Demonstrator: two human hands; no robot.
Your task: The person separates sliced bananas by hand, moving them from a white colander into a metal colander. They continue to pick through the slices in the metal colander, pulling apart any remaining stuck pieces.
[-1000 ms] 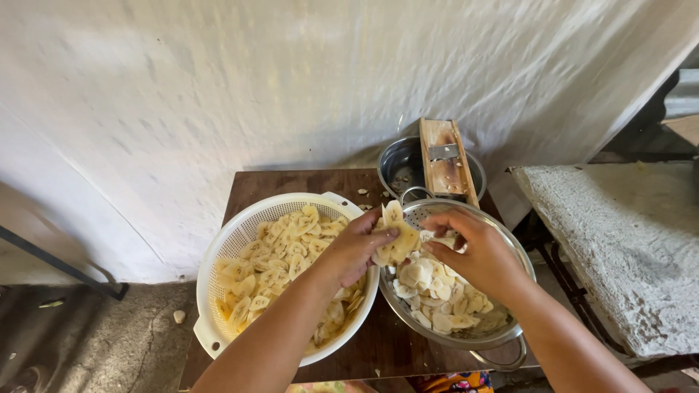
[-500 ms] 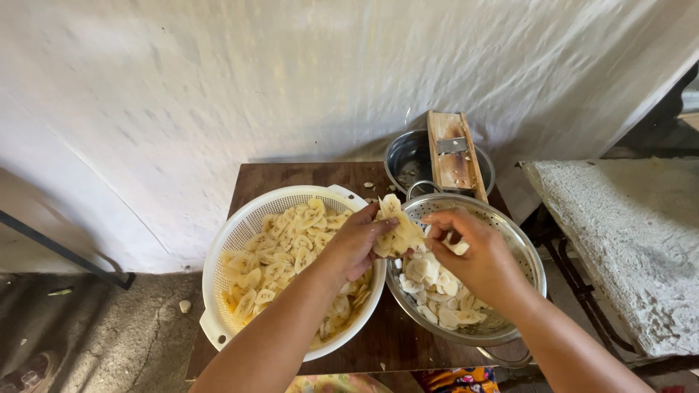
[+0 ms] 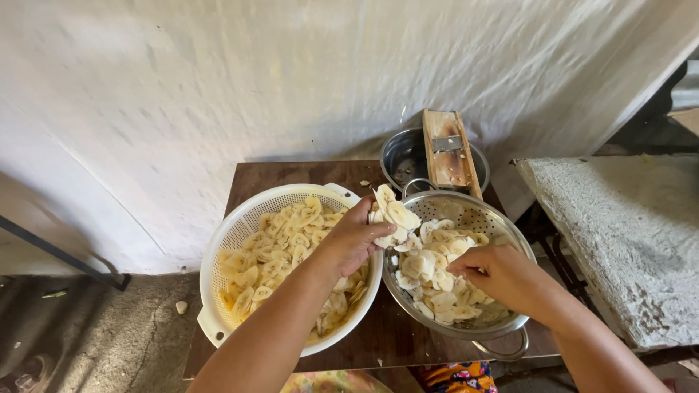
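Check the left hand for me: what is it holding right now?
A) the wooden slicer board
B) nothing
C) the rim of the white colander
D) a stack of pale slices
D: the left hand grips a stack of pale slices above the gap between the white colander and the metal colander.

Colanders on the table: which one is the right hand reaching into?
The metal colander, right of the white plastic one. The right hand rests in its pale slices; the white one holds yellower slices.

white colander (image 3: 218, 255): matt plastic | strainer (image 3: 502, 229): shiny perforated metal | table (image 3: 277, 175): dark wood | slicer (image 3: 448, 149): worn wood
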